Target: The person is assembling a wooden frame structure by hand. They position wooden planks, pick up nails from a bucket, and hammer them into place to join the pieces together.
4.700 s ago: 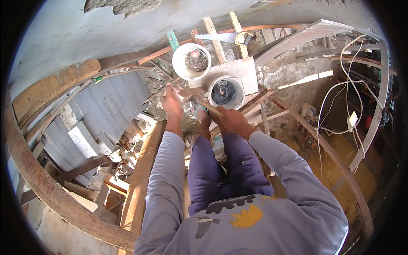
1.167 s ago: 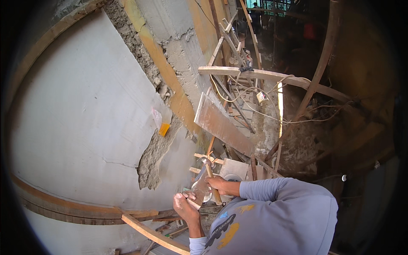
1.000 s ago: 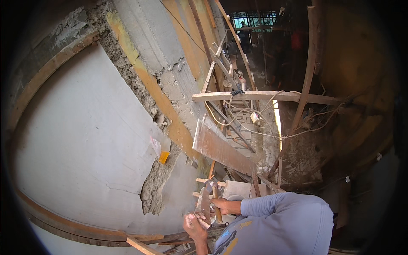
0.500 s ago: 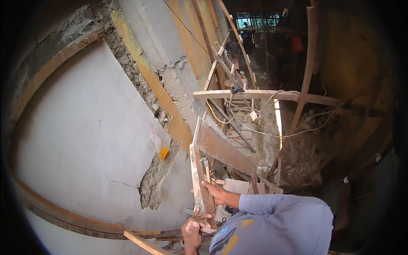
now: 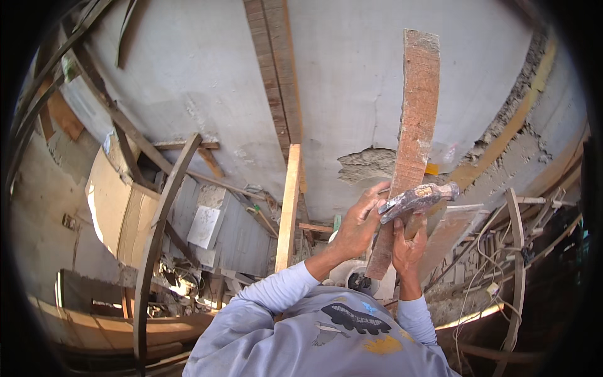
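Note:
A long reddish-brown wooden board (image 5: 418, 113), dusted with pale mortar, stands upright in front of me. My left hand (image 5: 357, 223) grips its left edge, fingertips partly behind the wood. Just right of the board's lower part, my right hand (image 5: 409, 248) is closed round the handle of a hammer (image 5: 424, 198). The worn metal hammer head lies across the front of the board, above that hand. Most of the handle is hidden by the fingers and the head. Whether the right fingers also press on the board, I cannot tell.
A grey wall with a broken plaster patch (image 5: 369, 166) rises ahead. A timber post (image 5: 289, 207) stands left of my arm, and a curved-looking pole (image 5: 157, 251) is farther left. Another wide board (image 5: 449, 235) leans at the right, near an upright (image 5: 517, 264) with looped cable.
My view has swung left, toward the wall. The board now stands taller in front of me, and the hammer head has come across its face. Both hands remain at the board.

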`<state>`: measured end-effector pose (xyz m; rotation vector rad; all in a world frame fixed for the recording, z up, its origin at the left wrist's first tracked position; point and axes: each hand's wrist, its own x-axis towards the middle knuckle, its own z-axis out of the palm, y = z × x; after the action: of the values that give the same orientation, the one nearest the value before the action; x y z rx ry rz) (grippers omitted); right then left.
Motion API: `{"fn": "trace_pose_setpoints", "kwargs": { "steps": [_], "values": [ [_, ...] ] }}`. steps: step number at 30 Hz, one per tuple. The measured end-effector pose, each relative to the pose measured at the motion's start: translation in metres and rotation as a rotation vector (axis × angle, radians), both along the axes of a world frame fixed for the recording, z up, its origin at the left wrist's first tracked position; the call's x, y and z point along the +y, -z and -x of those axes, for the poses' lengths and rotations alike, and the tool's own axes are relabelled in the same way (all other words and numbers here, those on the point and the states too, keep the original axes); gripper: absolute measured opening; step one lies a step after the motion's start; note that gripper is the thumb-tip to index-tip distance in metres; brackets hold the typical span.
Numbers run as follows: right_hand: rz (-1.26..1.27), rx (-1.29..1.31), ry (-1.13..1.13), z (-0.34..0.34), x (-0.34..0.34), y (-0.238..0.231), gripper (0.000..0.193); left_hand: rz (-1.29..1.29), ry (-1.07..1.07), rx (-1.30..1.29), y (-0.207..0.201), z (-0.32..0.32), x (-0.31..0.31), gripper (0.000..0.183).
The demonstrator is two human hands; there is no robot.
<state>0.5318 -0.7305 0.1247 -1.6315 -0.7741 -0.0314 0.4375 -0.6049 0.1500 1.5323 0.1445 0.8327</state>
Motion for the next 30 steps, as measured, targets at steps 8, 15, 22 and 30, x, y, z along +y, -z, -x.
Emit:
{"fn": "trace_pose_setpoints", "kwargs": {
  "steps": [8,15,22,30],
  "values": [
    [0.061,-0.450,-0.612,0.038,0.068,-0.012,0.048,0.705,-0.600,-0.512,0.039,0.058,0.043,0.033],
    [0.125,-0.112,-0.542,0.022,0.062,-0.022,0.043,0.723,-0.901,-0.846,0.126,0.130,0.232,0.035],
    [0.362,0.091,-0.254,-0.038,-0.021,0.053,0.053,1.031,-1.118,-0.871,0.152,0.160,0.337,0.041],
    [0.343,0.479,-0.019,-0.019,-0.090,0.084,0.058,1.110,-1.116,-0.916,0.181,0.184,0.387,0.038]
  ]
}}
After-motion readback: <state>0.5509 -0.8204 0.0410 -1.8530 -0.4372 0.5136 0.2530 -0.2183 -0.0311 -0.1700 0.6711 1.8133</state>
